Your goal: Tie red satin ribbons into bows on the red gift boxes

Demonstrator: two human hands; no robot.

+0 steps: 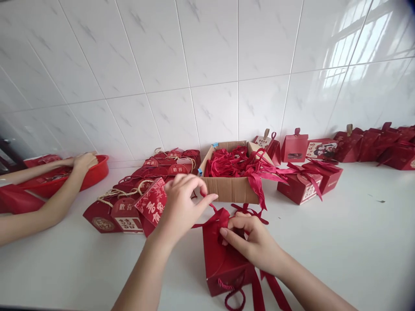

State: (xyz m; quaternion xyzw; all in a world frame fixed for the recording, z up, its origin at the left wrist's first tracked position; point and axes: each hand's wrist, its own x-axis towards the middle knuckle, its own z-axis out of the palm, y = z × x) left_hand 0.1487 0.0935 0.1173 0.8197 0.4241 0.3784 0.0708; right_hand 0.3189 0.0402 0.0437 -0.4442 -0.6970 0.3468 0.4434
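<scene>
on the white counter, right in front of you, stood a red gift box, with your right hand over the right side of its top and your left hand raised beyond its far left corner. your right thumb and fingers were pinching the red ribbon gathered at the top of the box, so the box lay just beneath and to the left of that hand. your left hand was clear of the box, its fingers curled and its thumb held apart; a strand ran up toward it, but i could not tell whether the fingers gripped it. two ribbon tails hung past the box's near right corner, and a dark red loop lay by its near end. just beyond your hands sat an open cardboard carton heaped with more ribbon, between a cluster of red boxes at left and two ribboned boxes at right. at far left, another person's hand reached over a red basin.
</scene>
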